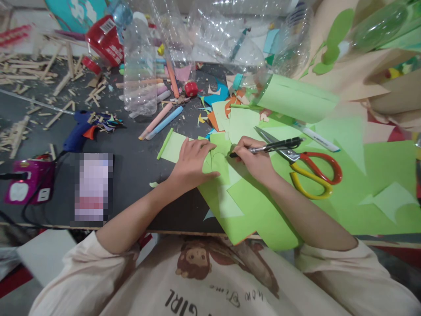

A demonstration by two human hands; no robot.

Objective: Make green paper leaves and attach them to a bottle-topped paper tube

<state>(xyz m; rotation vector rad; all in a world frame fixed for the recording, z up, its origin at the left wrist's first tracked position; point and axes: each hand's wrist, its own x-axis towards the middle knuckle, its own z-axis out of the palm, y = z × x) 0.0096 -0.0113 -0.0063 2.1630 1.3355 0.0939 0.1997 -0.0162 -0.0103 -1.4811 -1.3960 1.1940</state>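
My right hand (253, 159) grips a black and silver pen (272, 145), its tip down at a small piece of green paper (221, 163). Across from it, my left hand (192, 163) lies with fingers spread on the left side of that piece, pressing it down. Under both hands are larger green sheets (259, 206) and paler green scraps. Scissors (315, 169) with one red and one yellow handle lie partly open just right of my right hand. A pale green strip with a rolled edge (173, 145) sticks out beyond my left fingers.
On the left are a blue glue gun (77, 131), a phone (94, 186) and a purple box (31, 180) with cords. Wooden sticks (29, 68) litter the far left. Clear plastic bottles (140, 66), rolled paper tubes (164, 123) and a white cutter (320, 139) lie farther back.
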